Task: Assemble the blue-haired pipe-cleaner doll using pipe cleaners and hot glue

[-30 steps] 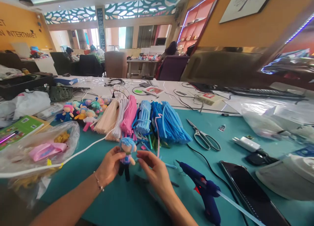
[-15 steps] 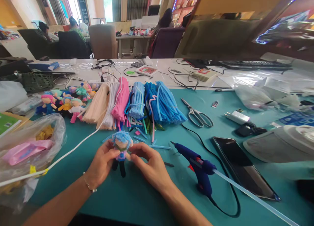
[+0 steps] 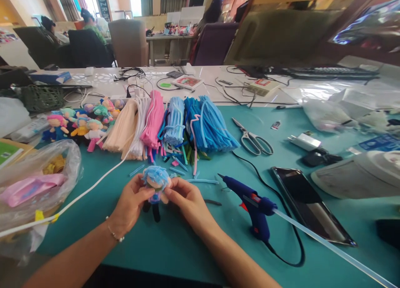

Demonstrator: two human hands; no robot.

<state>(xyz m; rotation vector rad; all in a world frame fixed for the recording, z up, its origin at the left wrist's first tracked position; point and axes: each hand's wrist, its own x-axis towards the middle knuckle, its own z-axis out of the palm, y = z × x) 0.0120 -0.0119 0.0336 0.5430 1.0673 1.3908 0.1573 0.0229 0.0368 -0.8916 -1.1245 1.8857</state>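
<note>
A small doll (image 3: 156, 179) with fuzzy light-blue hair, a pink and blue top and dark legs is held upright over the green mat. My left hand (image 3: 129, 202) grips its left side, thumb across the front below the face. On the other side, my right hand (image 3: 189, 200) pinches the doll beside its head and shoulder. Behind the doll lie short blue stem pieces (image 3: 178, 170). A dark blue glue gun (image 3: 250, 200) with a long clear stick rests to the right of my right hand.
Bundles of fuzzy stems (image 3: 215, 125) lie behind the hands, with small dolls (image 3: 83, 123) to their left. Scissors (image 3: 254, 142), a phone (image 3: 309, 204) and a white cup (image 3: 359, 175) are on the right. A plastic bag (image 3: 70, 167) and white cable (image 3: 93, 188) are on the left. People sit farther back.
My right thumb and fingers have moved up and in, closer to the doll's head. The doll's head tilts slightly more forward. The camera view has shifted slightly.
</note>
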